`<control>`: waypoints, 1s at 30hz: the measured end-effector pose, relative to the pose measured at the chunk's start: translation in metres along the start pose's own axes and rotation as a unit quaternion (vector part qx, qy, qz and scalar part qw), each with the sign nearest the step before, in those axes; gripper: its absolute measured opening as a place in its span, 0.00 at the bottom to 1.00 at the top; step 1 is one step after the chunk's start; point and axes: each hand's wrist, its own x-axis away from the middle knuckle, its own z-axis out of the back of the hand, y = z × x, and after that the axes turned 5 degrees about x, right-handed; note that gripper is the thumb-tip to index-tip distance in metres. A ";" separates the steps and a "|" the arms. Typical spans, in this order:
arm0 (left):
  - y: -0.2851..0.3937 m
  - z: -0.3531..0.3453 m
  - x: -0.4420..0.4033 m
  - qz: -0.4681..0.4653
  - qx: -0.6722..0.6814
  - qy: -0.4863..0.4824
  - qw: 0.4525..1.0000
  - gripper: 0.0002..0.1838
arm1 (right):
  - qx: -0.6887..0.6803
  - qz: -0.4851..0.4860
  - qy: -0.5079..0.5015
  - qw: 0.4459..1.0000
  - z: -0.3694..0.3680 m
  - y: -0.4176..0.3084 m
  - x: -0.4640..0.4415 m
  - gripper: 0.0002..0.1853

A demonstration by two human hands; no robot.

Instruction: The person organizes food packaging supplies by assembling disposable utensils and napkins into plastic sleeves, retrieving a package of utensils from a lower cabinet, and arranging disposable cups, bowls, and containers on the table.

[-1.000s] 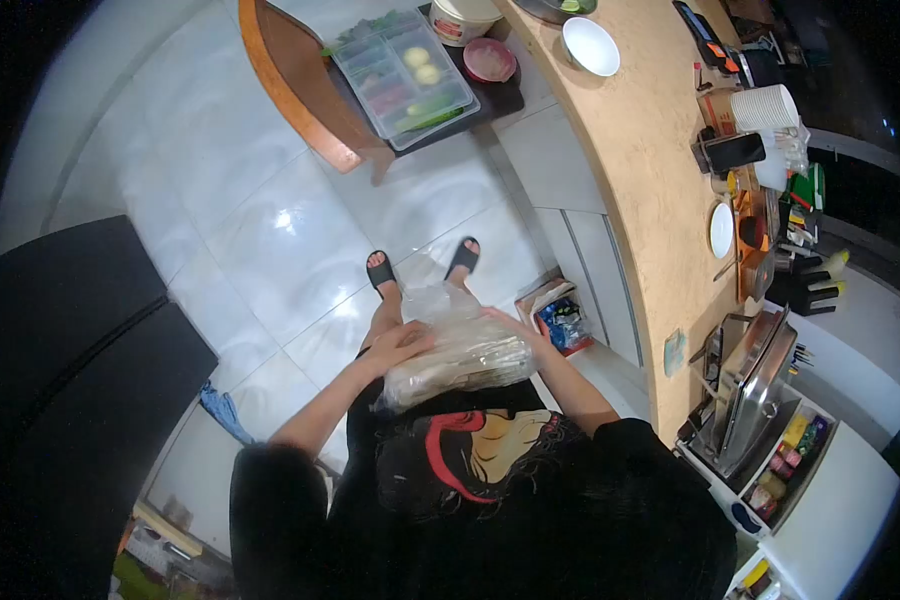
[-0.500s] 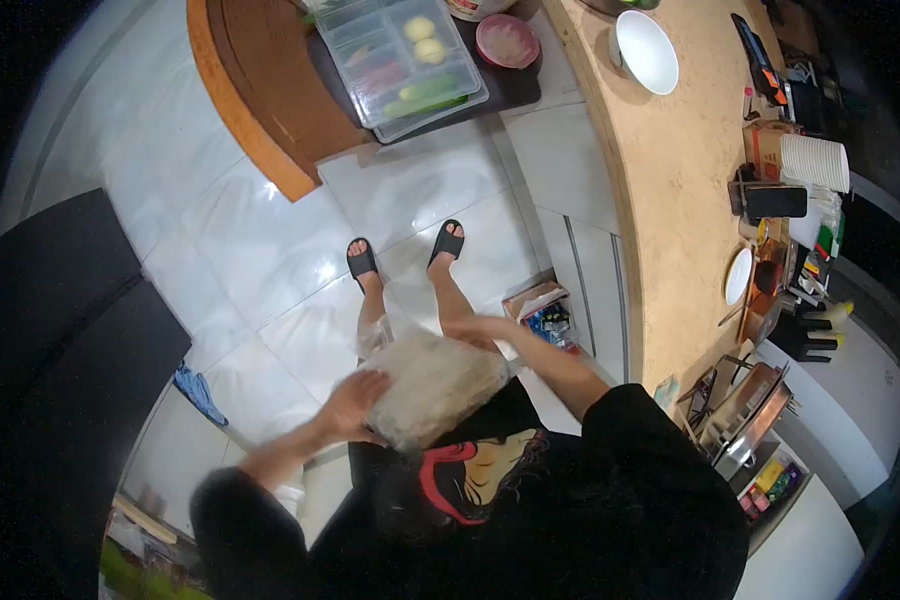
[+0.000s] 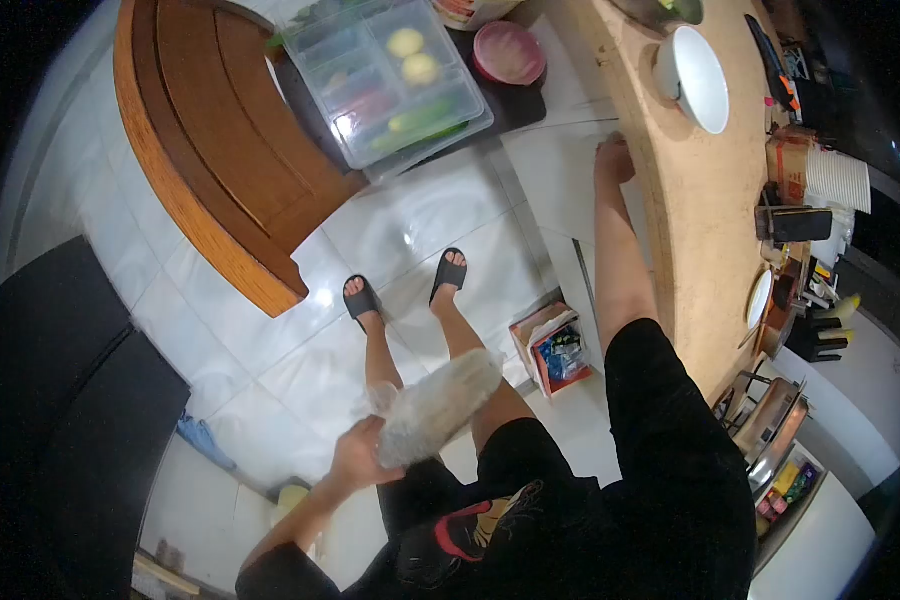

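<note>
My left hand (image 3: 358, 455) grips one end of a clear, crinkled plastic bag (image 3: 438, 408) with pale contents I cannot make out; it hangs in front of my lap, above my legs. My right arm reaches forward along the counter's side. Under the counter edge, my right hand (image 3: 615, 158) has its fingers curled at the top edge of a white cabinet door (image 3: 560, 175); the fingertips are partly hidden.
A wooden chair (image 3: 205, 130) stands ahead on the left, beside a clear divided container (image 3: 385, 85) of vegetables and a pink-rimmed bowl (image 3: 510, 52). A white bowl (image 3: 705, 80) sits on the wooden counter (image 3: 695, 210). An open box (image 3: 560, 350) of packets rests low beside the cabinets.
My right hand has let go of the plastic bag and moved forward to the cabinet door. The bag stays in my left hand, now turned more narrowly. My view has shifted slightly.
</note>
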 end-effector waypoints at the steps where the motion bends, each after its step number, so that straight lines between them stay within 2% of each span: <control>1: 0.000 0.007 -0.006 0.015 0.024 0.004 1.000 0.37 | 0.096 0.080 0.068 0.990 -0.005 0.000 0.002 0.18; 3: -0.001 0.016 -0.015 0.036 0.047 0.006 0.998 0.35 | 0.049 0.009 0.015 0.999 0.009 -0.011 -0.005 0.18; 4: -0.002 0.019 -0.021 0.018 0.036 0.029 0.999 0.34 | 0.033 -0.017 -0.003 0.999 0.024 -0.022 -0.009 0.18; 5: -0.003 0.022 -0.027 -0.002 0.023 0.052 0.998 0.33 | -0.080 -0.083 -0.084 0.990 0.058 -0.044 -0.006 0.19; 7: -0.001 0.028 -0.037 -0.015 0.020 0.076 0.997 0.31 | -0.191 -0.152 -0.160 0.957 0.056 -0.040 0.001 0.21; 8: -0.003 0.028 -0.041 -0.011 0.007 0.083 0.996 0.31 | -0.009 0.052 0.076 0.996 0.014 -0.011 0.001 0.23; 9: -0.004 0.025 -0.045 -0.005 -0.002 0.091 0.996 0.30 | 0.075 0.170 0.176 0.967 0.007 -0.003 0.007 0.24; 10: 0.000 0.024 -0.051 -0.016 0.006 0.107 0.994 0.29 | 0.173 0.261 0.296 0.903 0.012 -0.003 0.014 0.25; 11: -0.003 0.022 -0.057 -0.009 0.014 0.108 0.994 0.29 | 0.124 0.161 0.137 0.969 0.018 -0.001 0.034 0.25; 12: -0.008 0.020 -0.060 0.031 0.022 0.102 0.994 0.28 | 0.049 0.108 -0.030 0.993 0.056 -0.013 0.059 0.23; 13: -0.012 0.015 -0.063 0.073 0.032 0.097 0.992 0.27 | -0.007 0.025 -0.182 0.983 0.097 -0.028 0.086 0.22; 14: -0.014 0.012 -0.069 0.078 0.023 0.115 0.990 0.26 | -0.081 -0.015 -0.329 0.941 0.149 -0.038 0.117 0.21; 15: -0.016 0.011 -0.077 0.081 0.013 0.132 0.988 0.25 | -0.062 0.027 -0.324 0.944 0.165 -0.025 0.147 0.25; 16: -0.018 0.012 -0.085 0.097 0.017 0.129 0.987 0.26 | -0.016 0.068 -0.318 0.945 0.173 0.001 0.180 0.24; 17: -0.019 0.012 -0.092 0.110 0.019 0.123 0.986 0.26 | -0.053 0.094 -0.341 0.934 0.192 0.028 0.209 0.23; 18: -0.016 0.013 -0.104 0.114 0.025 0.121 0.986 0.26 | -0.097 0.023 -0.402 0.910 0.214 0.051 0.238 0.24; 19: -0.010 0.015 -0.118 0.090 0.013 0.141 0.986 0.27 | -0.129 0.052 -0.369 0.919 0.225 0.078 0.264 0.19; 20: -0.004 0.016 -0.133 0.064 -0.003 0.160 0.985 0.27 | -0.137 0.022 -0.462 0.876 0.247 0.093 0.268 0.19; 23: 0.011 0.002 -0.182 0.043 0.020 0.167 0.985 0.27 | -0.155 -0.016 -0.574 0.804 0.284 0.120 0.282 0.19; 25: 0.026 -0.020 -0.228 0.039 0.034 0.175 0.983 0.29 | -0.163 -0.021 -0.599 0.784 0.295 0.128 0.280 0.19; 27: 0.077 -0.028 -0.275 0.039 0.051 0.162 0.985 0.28 | -0.175 -0.024 -0.610 0.772 0.302 0.133 0.276 0.19; 29: 0.121 -0.033 -0.325 0.051 0.128 0.096 0.986 0.27 | -0.188 -0.030 -0.609 0.770 0.306 0.136 0.273 0.20; 30: 0.138 -0.038 -0.350 0.029 0.110 0.085 0.990 0.27 | -0.197 -0.035 -0.604 0.771 0.308 0.137 0.270 0.20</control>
